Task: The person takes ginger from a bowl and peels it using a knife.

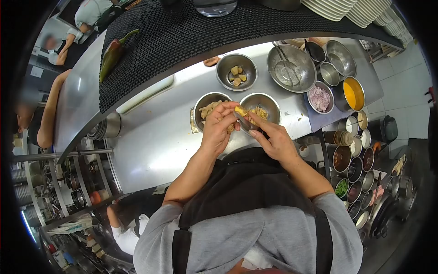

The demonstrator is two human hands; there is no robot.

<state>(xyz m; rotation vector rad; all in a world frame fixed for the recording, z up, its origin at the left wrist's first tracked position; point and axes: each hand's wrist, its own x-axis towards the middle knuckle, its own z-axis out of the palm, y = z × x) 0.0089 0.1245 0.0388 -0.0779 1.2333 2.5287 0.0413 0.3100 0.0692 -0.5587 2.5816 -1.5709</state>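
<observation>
Peeling, by the look of it: our left hand (216, 126) pinched a yellow chunk (240, 110) by the left rim of the scrap bowl (273, 106); our right hand (275, 140) gripped what seemed a blade (243, 122). Next stroke probably needed fingertips clear.

L hand (221, 128) w/ yellow piece (241, 111), R hand (274, 142) close by, metal bowls (237, 73) on steel counter (157, 137)

The right hand (275, 142) hides part of the tool (243, 121), so its kind I cannot tell, while the top edge cuts the plates (329, 8) and the clear container (214, 7), and one far person (57, 48) is blurred.
</observation>
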